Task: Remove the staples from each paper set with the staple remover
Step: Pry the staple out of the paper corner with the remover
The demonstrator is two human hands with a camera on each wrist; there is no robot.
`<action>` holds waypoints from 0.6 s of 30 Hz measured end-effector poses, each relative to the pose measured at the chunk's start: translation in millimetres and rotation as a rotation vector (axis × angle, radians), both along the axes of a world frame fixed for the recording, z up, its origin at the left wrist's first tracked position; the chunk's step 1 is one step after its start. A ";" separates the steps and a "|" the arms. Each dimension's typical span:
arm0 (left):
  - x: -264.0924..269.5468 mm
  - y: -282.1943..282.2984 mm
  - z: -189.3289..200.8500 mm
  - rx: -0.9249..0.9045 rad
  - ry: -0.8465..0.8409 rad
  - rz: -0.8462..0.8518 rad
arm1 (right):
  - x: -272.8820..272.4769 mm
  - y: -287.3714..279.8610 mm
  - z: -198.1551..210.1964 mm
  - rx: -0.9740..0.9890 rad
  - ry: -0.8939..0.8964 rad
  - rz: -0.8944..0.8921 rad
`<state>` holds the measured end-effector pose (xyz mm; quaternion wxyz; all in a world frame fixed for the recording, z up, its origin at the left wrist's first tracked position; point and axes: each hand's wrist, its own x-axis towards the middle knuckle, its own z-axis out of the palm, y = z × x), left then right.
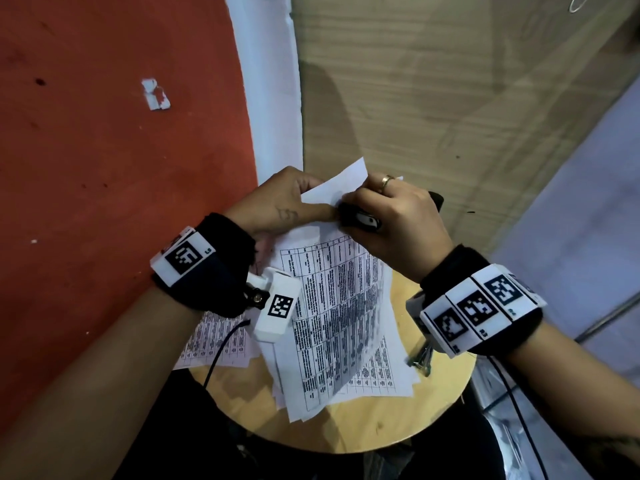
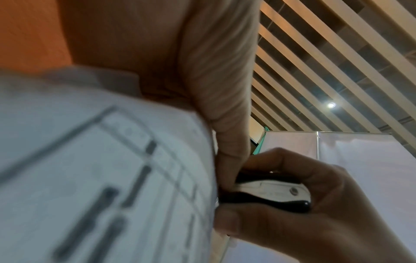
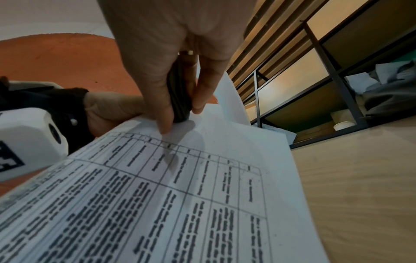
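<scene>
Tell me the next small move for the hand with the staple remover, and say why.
Probably squeeze the staple remover and draw it away from the corner. The right hand grips it with its nose against the top corner of the paper set, while the left hand pinches that corner beside it, bracing the sheets. Whether the staple is hooked cannot be seen.

The light is dim and warm. In the left wrist view a small ceiling lamp (image 2: 330, 105) glows at right of centre, and the printed sheet (image 2: 101, 169) at lower left is badly blurred. In the head view soft shadows fall on the wooden panel (image 1: 450, 98), and straight lines bow toward the edges.
</scene>
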<state>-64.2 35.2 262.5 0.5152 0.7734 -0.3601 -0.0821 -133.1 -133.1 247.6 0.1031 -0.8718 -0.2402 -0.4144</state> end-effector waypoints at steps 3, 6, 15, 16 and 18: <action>-1.1 -0.3 -1.5 -0.030 0.019 -0.024 | -0.7 -0.3 -1.5 0.092 0.049 0.032; -3.9 -1.4 1.1 -0.073 0.025 -0.013 | -1.6 -4.0 -2.1 0.231 0.130 0.073; -14.4 -1.9 1.4 -0.185 0.116 -0.061 | -4.4 -5.7 -2.0 0.430 0.143 0.138; -14.7 -1.8 1.4 -0.189 0.117 -0.054 | -4.6 -5.5 -1.6 0.442 0.139 0.132; -14.2 -3.3 0.5 -0.171 0.086 -0.006 | -4.3 -6.1 -1.7 0.456 0.125 0.120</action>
